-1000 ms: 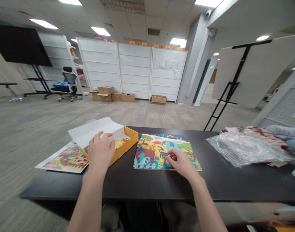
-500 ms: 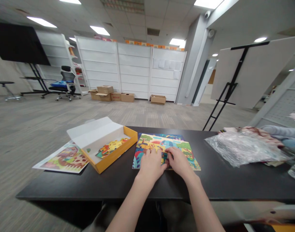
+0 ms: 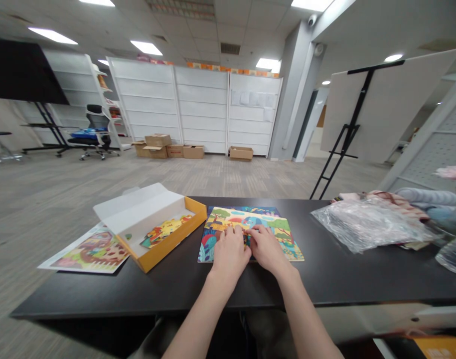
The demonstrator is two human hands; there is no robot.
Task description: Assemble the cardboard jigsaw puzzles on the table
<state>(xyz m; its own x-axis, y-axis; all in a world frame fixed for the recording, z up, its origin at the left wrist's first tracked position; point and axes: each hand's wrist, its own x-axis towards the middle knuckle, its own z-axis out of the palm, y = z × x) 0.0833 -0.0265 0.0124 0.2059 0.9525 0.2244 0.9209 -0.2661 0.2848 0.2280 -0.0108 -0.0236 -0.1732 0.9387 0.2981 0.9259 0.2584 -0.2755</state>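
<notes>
A colourful animal jigsaw puzzle (image 3: 257, 215) lies on the black table in front of me, partly over a dark blue picture board (image 3: 277, 211). My left hand (image 3: 229, 245) rests palm down on its middle, fingers stretched forward and apart. Beside it, my right hand (image 3: 265, 245) lies with bent fingertips against the puzzle, close to the left fingers. Neither hand visibly holds anything; the spot under the fingertips is hidden. To the left stands an opened yellow box (image 3: 168, 243) with its white lid raised. Several loose puzzle pieces (image 3: 168, 230) lie inside it.
A printed picture sheet (image 3: 89, 253) lies left of the box, partly under it. On the right are a clear plastic bag (image 3: 370, 223) and folded textiles (image 3: 424, 199). The black table's edge (image 3: 145, 309) runs close to my forearms. An easel-like board stand (image 3: 347, 134) stands beyond.
The view has shifted slightly to the right, so the table things sit further left. Both hands stay on the puzzle; the right fingers have shifted slightly.
</notes>
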